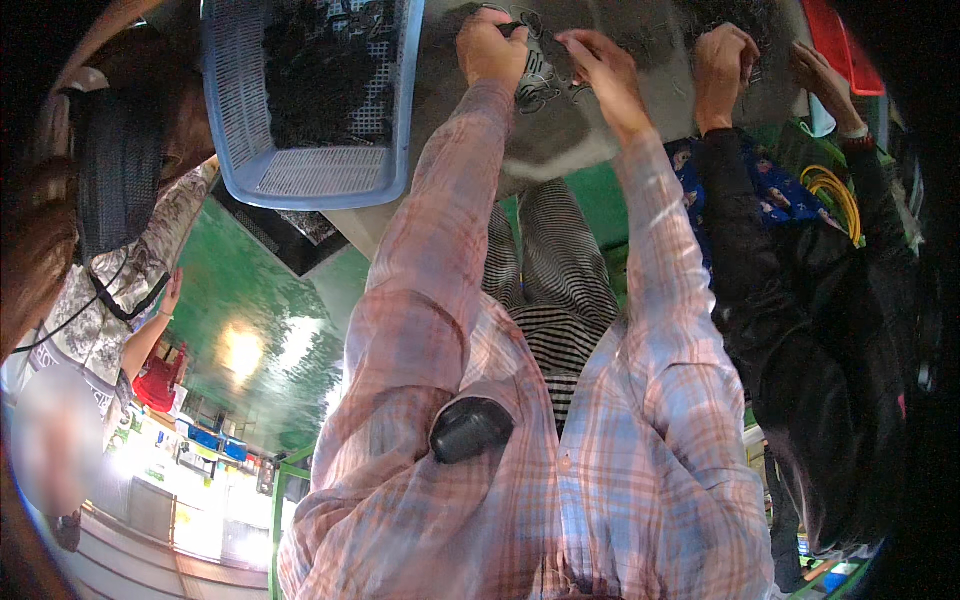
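several pale pieces (pixel 537 84) lie beside the left grip (pixel 493 52), perhaps touching

Small black piece (pixel 511 29) in the left fingers (pixel 490 18), loose cluster of thin grey looped pieces (pixel 538 88) just beside

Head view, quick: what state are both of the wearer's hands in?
Left hand: closed, apparently holding a small black piece.
Right hand: fingers curled; grip cannot be told.

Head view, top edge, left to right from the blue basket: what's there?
Blue basket → wearer's left hand → small grey pieces → wearer's right hand → co-worker's left hand → red container
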A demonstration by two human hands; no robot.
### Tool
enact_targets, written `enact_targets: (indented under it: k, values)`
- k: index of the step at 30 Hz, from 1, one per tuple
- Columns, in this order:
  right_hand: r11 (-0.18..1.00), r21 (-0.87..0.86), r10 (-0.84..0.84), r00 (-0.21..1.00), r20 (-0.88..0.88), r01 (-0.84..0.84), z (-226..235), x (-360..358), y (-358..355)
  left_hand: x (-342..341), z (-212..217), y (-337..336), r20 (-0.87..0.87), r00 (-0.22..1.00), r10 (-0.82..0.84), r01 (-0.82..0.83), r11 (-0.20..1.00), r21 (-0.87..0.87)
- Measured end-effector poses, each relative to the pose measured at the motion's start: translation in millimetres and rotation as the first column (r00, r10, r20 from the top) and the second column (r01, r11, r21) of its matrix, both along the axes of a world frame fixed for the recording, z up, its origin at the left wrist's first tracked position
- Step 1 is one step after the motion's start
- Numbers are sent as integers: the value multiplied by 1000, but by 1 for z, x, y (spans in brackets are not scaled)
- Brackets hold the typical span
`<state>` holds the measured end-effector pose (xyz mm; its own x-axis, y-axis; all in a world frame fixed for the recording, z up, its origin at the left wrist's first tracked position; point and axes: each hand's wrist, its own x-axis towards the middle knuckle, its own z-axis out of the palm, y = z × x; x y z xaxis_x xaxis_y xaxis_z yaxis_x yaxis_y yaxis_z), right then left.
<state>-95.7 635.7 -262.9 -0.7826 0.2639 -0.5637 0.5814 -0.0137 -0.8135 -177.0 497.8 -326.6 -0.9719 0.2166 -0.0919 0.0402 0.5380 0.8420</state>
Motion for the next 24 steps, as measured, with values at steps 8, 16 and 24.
enact_targets:
  k: [8,16,24]
  values:
    - [735,678,-26,999,-27,37,-14,-43,6,3,4,-3,-189,979,-81,77,997,-29]
    - [618,741,252,959,129,-262,-23,-51,-26,27,26,-5,-113,994,0,-21,982,-188]
    - [920,-392,-89,983,-162,18,-14,-16,-4,13,5,-45,558,830,6,-329,813,481]
